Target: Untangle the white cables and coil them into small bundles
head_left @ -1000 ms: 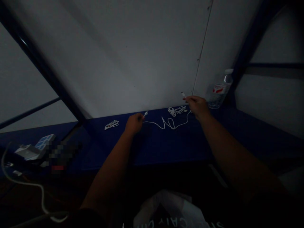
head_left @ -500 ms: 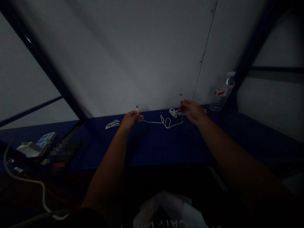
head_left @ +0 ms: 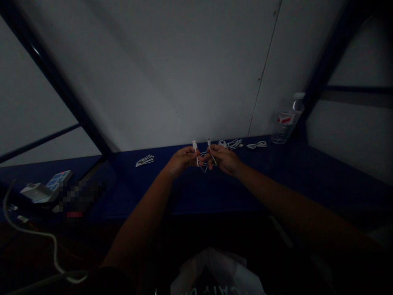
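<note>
A white USB cable [head_left: 205, 169] is held by both ends above the blue shelf [head_left: 211, 196]. My left hand [head_left: 182, 159] pinches the end with the USB plug [head_left: 194, 144], which points up. Close beside it, my right hand [head_left: 224, 159] pinches the other end, its smaller plug [head_left: 209, 142] also upright. Between and below my fingers the cable hangs in loops, partly hidden by the hands. Just behind my right hand lie more coiled white cables [head_left: 235, 144], and another bundled cable [head_left: 257, 145] rests farther right.
A folded white cable [head_left: 145, 160] lies left of my hands. At the back right a clear bottle [head_left: 286, 121] leans near the blue post. A white and blue box [head_left: 59, 180] and a white adapter [head_left: 36, 191] sit at far left. A pale wall [head_left: 172, 82] rises behind.
My hands have come together from wide apart, the left moving right and the right moving left and down. The cable between them has gone from stretched out to looped.
</note>
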`<action>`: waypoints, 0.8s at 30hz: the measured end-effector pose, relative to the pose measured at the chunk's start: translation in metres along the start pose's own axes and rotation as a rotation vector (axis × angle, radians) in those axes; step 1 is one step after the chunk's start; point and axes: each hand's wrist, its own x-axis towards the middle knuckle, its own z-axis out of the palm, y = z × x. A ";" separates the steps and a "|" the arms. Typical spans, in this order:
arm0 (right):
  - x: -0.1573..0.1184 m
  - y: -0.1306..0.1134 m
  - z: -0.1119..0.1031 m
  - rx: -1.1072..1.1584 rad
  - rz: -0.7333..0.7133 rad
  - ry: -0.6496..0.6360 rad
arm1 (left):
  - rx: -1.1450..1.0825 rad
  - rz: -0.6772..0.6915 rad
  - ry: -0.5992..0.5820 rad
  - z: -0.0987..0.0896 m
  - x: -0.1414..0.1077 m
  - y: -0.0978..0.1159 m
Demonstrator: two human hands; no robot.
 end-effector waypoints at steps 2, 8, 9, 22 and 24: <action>0.000 0.001 0.000 -0.009 0.009 0.007 | 0.016 0.007 0.000 0.000 0.000 -0.001; 0.000 -0.004 0.004 -0.147 -0.080 0.122 | 0.068 0.044 0.068 -0.002 0.003 -0.006; 0.000 -0.004 0.004 -0.197 -0.117 0.165 | 0.074 0.050 0.088 -0.002 0.003 -0.007; 0.007 0.007 0.001 -0.481 -0.100 0.371 | 0.386 0.101 0.330 0.005 0.017 -0.026; 0.007 0.007 0.001 -0.486 -0.102 0.372 | 0.416 0.107 0.328 0.006 0.017 -0.028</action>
